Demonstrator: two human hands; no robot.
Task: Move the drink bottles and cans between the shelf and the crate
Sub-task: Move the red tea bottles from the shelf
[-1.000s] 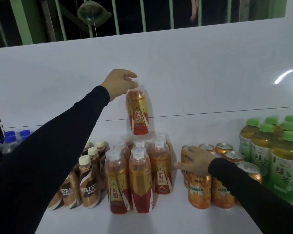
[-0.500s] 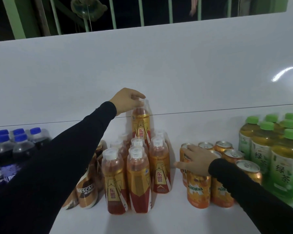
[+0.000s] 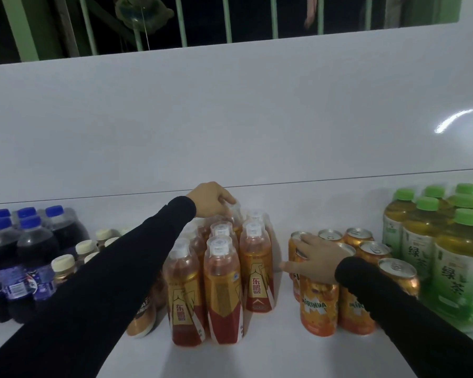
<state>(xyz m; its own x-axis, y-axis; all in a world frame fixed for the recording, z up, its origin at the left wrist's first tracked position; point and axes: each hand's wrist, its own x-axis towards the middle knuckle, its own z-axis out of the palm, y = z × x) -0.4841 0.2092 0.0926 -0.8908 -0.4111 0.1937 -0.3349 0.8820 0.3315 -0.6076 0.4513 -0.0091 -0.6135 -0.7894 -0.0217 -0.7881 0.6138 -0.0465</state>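
Bottle going into the back row of the shelf (image 3: 257,347), my fingers curled round its cap.
My left hand (image 3: 212,199) pinches the energy-drink bottle (image 3: 236,214) at twelve o'clock of the gold-and-red cluster; I judge I should let go only once it stands flat, upright, clear of its neighbours. My right hand (image 3: 318,259) rests flat on the Mirinda cans (image 3: 317,304) at three o'clock. It looks amber, clear-capped, mostly hidden.

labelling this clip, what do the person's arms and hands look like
Both arms wear long, plain black sleeves that end at the wrists. The left hand and right hand are bare: no gloves, rings or watch visible, and no markings on the fabric.
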